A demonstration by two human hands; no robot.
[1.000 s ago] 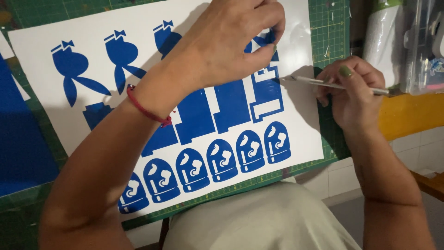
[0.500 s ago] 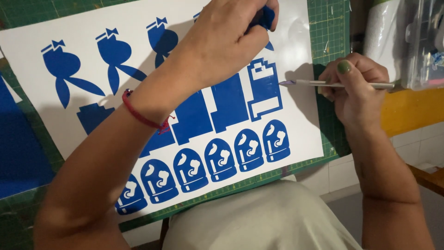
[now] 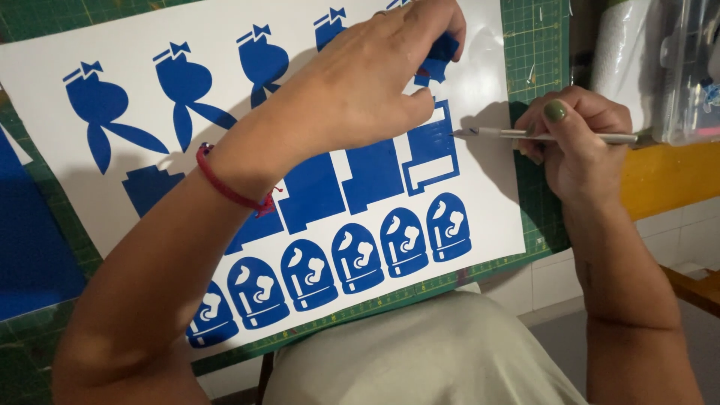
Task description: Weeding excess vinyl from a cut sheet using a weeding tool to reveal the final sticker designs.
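- White sticker sheet [image 3: 480, 60] is laid on a green cutting mat [image 3: 536, 45]; blue cut shapes are seen in 3 rows, with 6 dome-shaped stickers [image 3: 352, 257] along the bottom.
- Left hand [image 3: 367, 90] is held over the sheet's top, fingers pressed together, pinching a blue scrap [image 3: 437, 56].
- Right hand [image 3: 577, 142] is closed around a thin metal tool [image 3: 555, 136], its tip at the edge of a blue rectangle [image 3: 431, 150].
- Clear plastic box [image 3: 686, 67] is cut off at top right, contents hard to make out.
- Several blue shapes are hidden under the left forearm.

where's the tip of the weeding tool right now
In the head view it's right of centre: the weeding tool, held in the right hand, has its tip at the edge of a blue rectangular decal on the white backing sheet.
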